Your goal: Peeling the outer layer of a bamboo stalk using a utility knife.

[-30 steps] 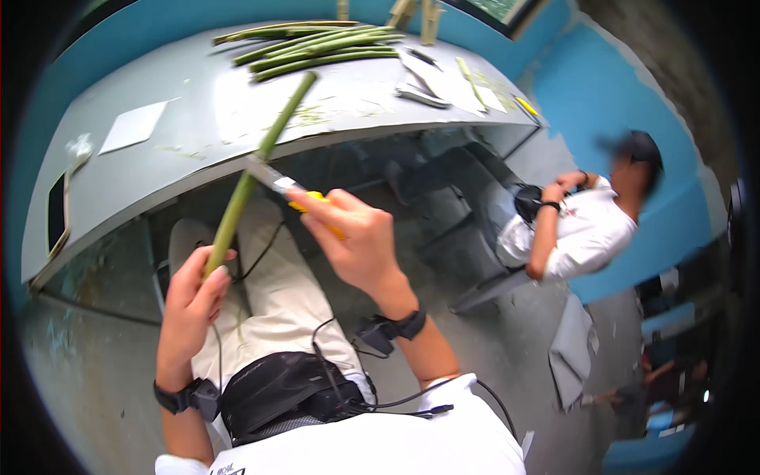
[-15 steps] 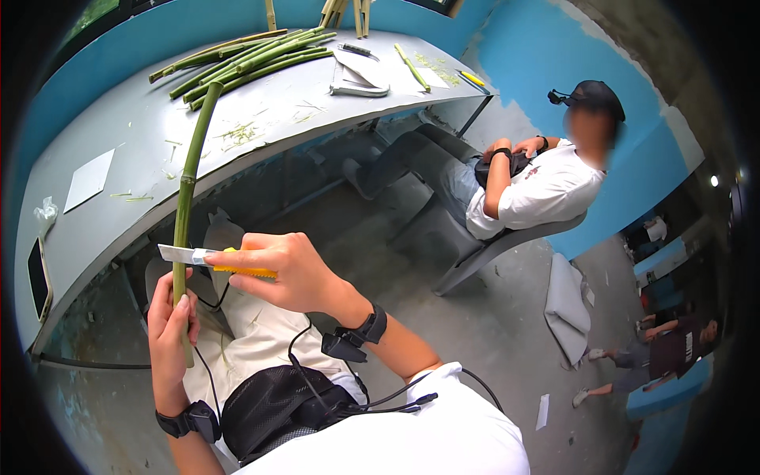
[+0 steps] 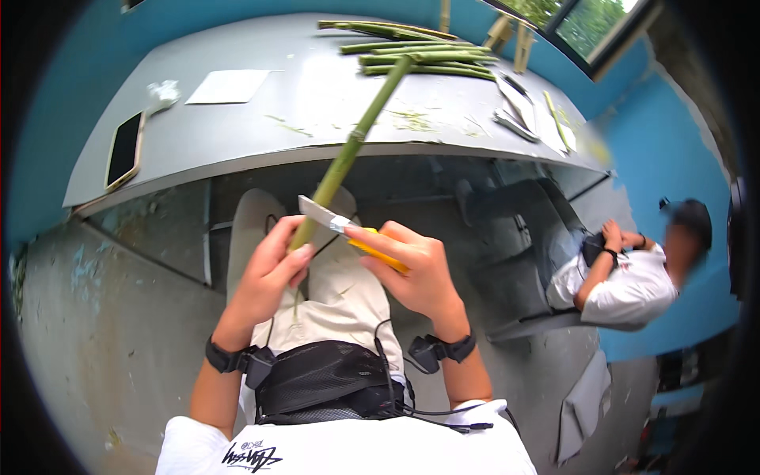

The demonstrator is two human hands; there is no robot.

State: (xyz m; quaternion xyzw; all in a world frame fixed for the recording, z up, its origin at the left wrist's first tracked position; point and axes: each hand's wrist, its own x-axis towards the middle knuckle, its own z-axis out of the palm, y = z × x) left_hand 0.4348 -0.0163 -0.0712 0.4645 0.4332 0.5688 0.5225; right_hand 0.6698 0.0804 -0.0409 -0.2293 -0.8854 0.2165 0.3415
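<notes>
Yellow knife (image 3: 339,224) crosses green stalk (image 3: 355,142), clear of table edge (image 3: 261,160).

- Long pale-grey desk (image 3: 237,128): front edge bowed by the lens.
- Black-screened phone in a light-coloured case (image 3: 125,150): face up near the desk's left end.
- Crumpled clear plastic wrap (image 3: 164,93): just beyond the phone.
- Flat white rectangular sheet (image 3: 228,86): right of the wrap, well apart from the phone.
- Co-worker in white short-sleeved shirt and dark cap (image 3: 633,285): seated at right; black pouch (image 3: 592,248) at the waist.
- Grey chair (image 3: 507,291): under the co-worker.
- Folded grey sheet (image 3: 584,408): on grey concrete floor (image 3: 127,340), behind the chair.
- Blue-painted wall (image 3: 665,142); dark-framed window (image 3: 594,28), green foliage outside.
</notes>
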